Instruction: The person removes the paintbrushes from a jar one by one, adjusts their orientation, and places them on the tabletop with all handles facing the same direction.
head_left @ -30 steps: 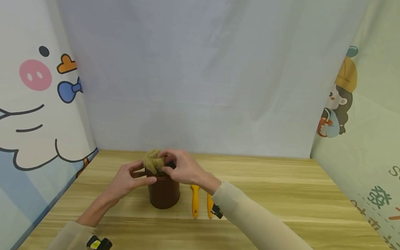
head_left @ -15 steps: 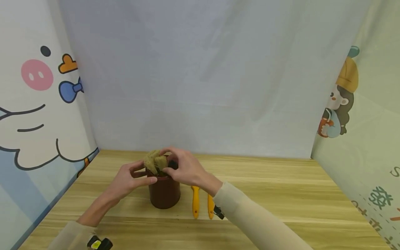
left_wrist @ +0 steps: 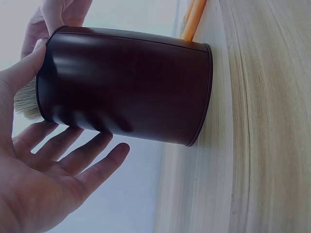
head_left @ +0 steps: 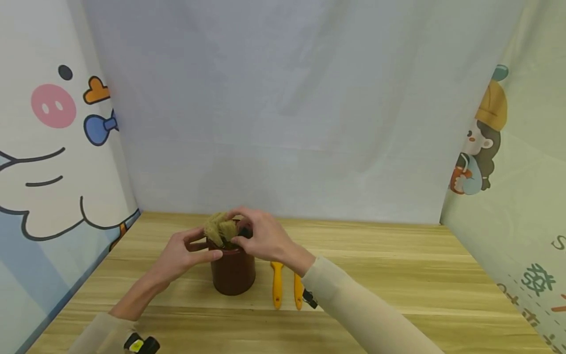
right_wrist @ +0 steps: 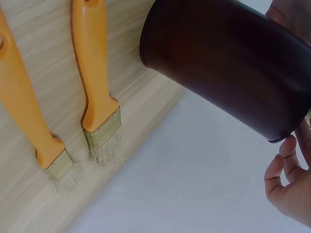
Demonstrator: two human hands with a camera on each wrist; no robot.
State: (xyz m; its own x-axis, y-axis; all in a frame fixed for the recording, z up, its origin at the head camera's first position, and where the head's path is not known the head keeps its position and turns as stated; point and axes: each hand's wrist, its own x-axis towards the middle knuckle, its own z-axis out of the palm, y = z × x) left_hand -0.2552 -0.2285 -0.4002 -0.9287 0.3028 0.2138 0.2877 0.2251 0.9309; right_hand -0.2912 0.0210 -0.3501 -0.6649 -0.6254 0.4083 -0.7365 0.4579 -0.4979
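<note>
Grey-white cloth [head_left: 283,98] hangs at the far side of the wooden table [head_left: 384,280], where we see a dark brown container [head_left: 233,275] standing upright, left of the middle. A tan bristly bundle [head_left: 215,228] sticks up out of its mouth, mostly on the left; whatever carries it lower down is hidden from us.

We see the left hand [head_left: 174,258] grasping the container high up, thumb at the near rim and fingers curved round the left side. The right hand [head_left: 265,238] bends over the right of the mouth with index finger and thumb at the bundle; we cannot tell whether it pinches or merely touches it. Just to the right, two orange-handled brushes [head_left: 277,287] lie side by side, bristles pointing far.

As we judge it, tipping is the main risk: the hold sits near the rim, so a hard sideways push from the right hand could rock the base. Forcing the bundle against the rim might bend or shed bristles. We would also watch the right forearm, which passes above the brushes; dropping it could knock them askew.
</note>
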